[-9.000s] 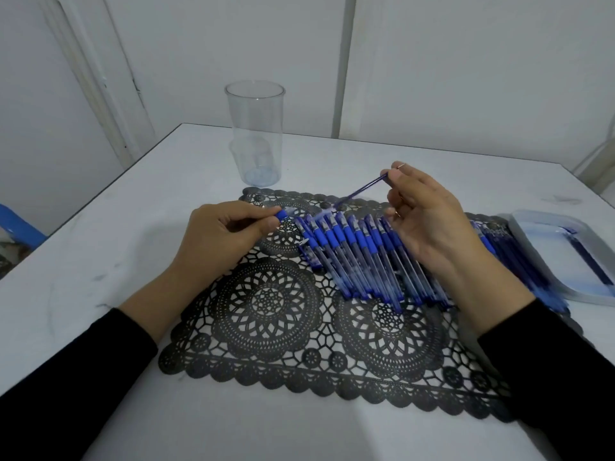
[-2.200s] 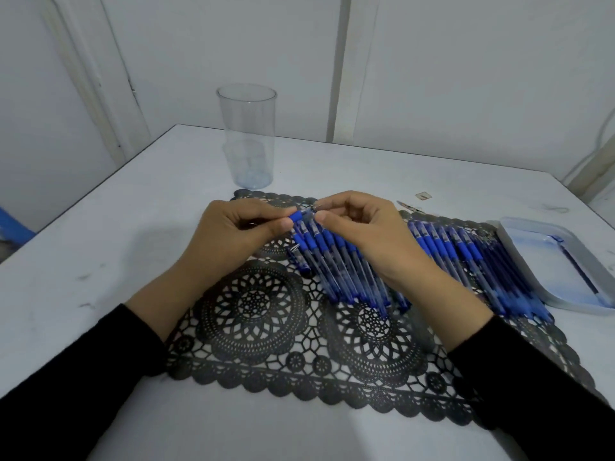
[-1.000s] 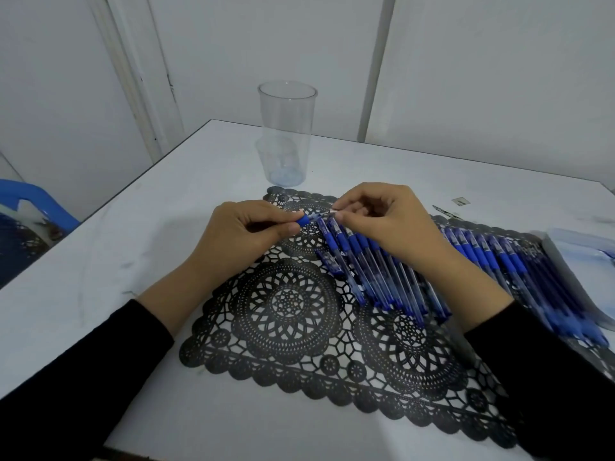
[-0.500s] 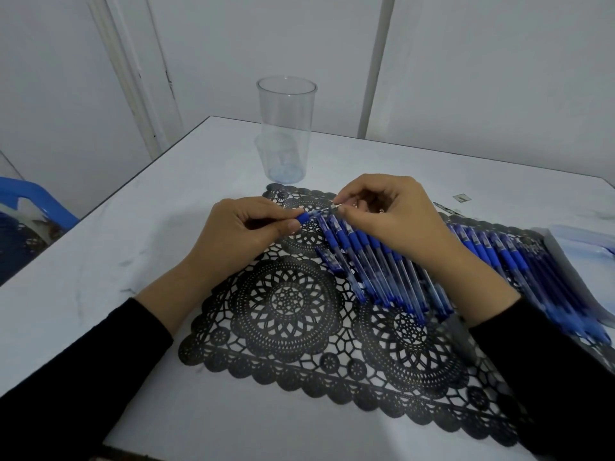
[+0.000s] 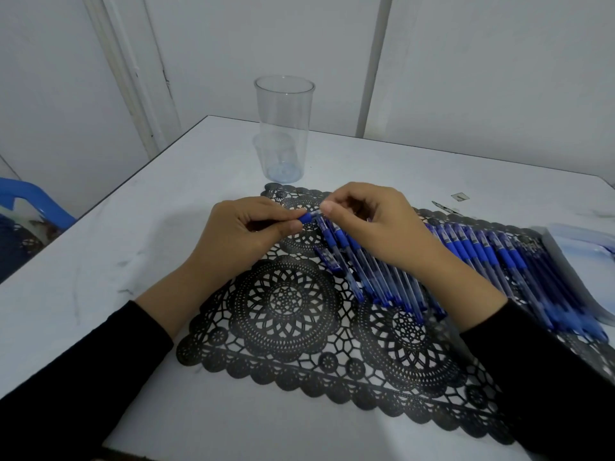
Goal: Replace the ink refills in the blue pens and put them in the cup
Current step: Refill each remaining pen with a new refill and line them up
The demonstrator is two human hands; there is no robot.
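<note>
White table, set in a pale-walled corner; a blue chair was noted past its left edge.

Cup: clear plastic, stood upright on the table just beyond the mat. No pen was seen inside.

Mat: black, lace-patterned, laid flat.

Left hand: fingers were curled round one pen, held level above the mat's far edge, with its blue grip showing at the thumb.

Right hand: the tip end of the same pen was pinched between thumb and forefinger.

The pen was judged light, stiff and slim. Its rubber grip was judged the surest hold and its clear barrel apt to slip. A refill was judged thin and easily bent.

Pens: laid side by side in a row across the mat, partly hidden under the right wrist.

Tray: pale and shallow, at the right edge. Its contents could not be made out.
</note>
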